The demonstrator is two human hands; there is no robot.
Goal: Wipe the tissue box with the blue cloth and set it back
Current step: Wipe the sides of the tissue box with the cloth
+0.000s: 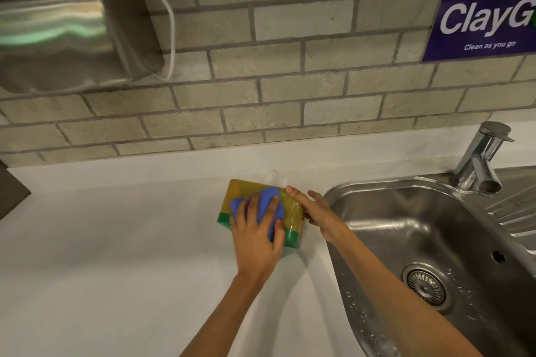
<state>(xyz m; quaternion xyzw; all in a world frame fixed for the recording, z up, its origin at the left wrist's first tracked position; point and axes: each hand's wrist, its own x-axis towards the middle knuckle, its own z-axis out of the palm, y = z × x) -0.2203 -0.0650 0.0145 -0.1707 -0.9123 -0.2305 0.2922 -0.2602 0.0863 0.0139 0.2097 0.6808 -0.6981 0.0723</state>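
A yellow tissue box (246, 190) with a green band along its lower edge stands on the white counter (116, 240), just left of the sink. A white tissue (274, 177) sticks out at its far side. My left hand (258, 238) presses a crumpled blue cloth (269, 206) against the box's top face, fingers spread over the cloth. My right hand (316, 213) grips the box's right end, with the index finger lying along the upper edge.
A steel sink (420, 226) with a drain strainer (425, 284) lies right of the box, a chrome tap (481, 159) behind it. A steel dispenser (63, 32) with a white cable hangs on the brick wall at upper left. A purple sign (481, 17) is at upper right.
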